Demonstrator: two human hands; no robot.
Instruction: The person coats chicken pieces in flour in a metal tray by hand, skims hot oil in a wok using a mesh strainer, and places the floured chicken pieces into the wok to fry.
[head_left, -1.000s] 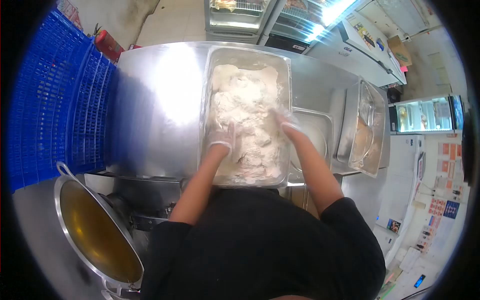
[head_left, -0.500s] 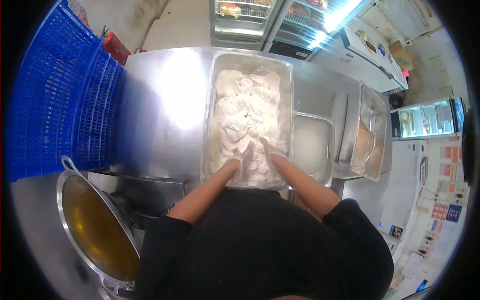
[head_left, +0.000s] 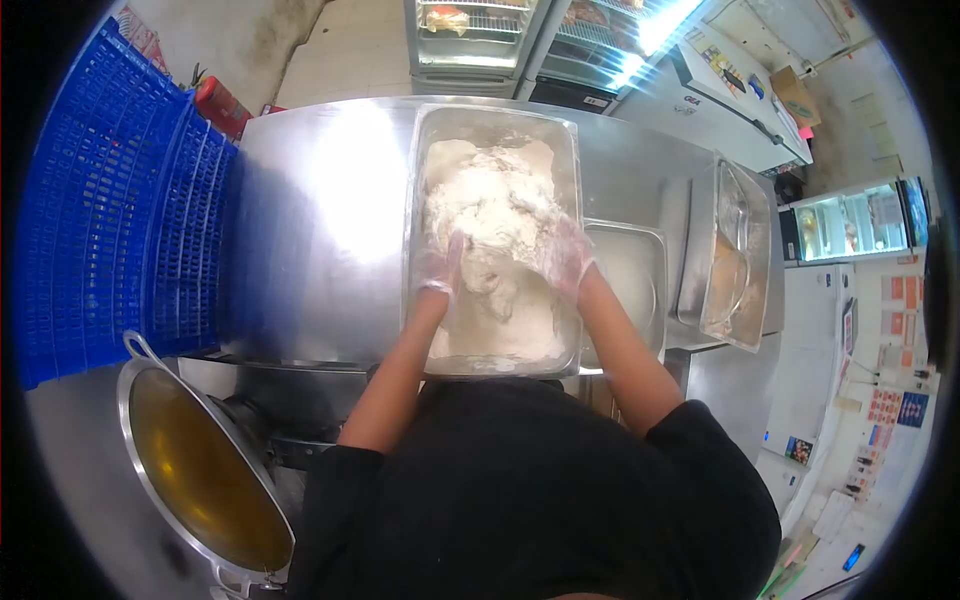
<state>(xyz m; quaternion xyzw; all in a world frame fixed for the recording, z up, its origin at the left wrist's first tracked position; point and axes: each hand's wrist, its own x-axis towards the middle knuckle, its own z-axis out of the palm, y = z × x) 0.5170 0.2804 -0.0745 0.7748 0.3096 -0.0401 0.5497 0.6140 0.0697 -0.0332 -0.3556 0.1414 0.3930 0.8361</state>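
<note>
A deep metal tray (head_left: 412, 190) holds white flour and lumpy flour-coated pieces (head_left: 495, 210), heaped toward the far half. My left hand (head_left: 441, 262), in a clear plastic glove, lies along the tray's left side against the heap, fingers stretched out. Opposite it, my right hand (head_left: 566, 258), gloved the same way, rests at the heap's right edge with its fingers apart and partly dusted with flour. Between my wrists, one coated piece (head_left: 495, 290) lies in the flour. What the coated pieces are underneath cannot be made out.
On the steel table (head_left: 290, 240), a shallower pan (head_left: 630, 275) with pale contents sits right of the tray, and a clear-sided container (head_left: 735, 260) stands beyond it. Blue plastic crates (head_left: 100, 220) rise at the left. A wide wok of yellow oil (head_left: 200, 470) is at lower left.
Both hands have moved apart and farther from my body, from the near middle to the tray's sides. The coated pieces are gathered toward the far half, leaving mostly flour near me.
</note>
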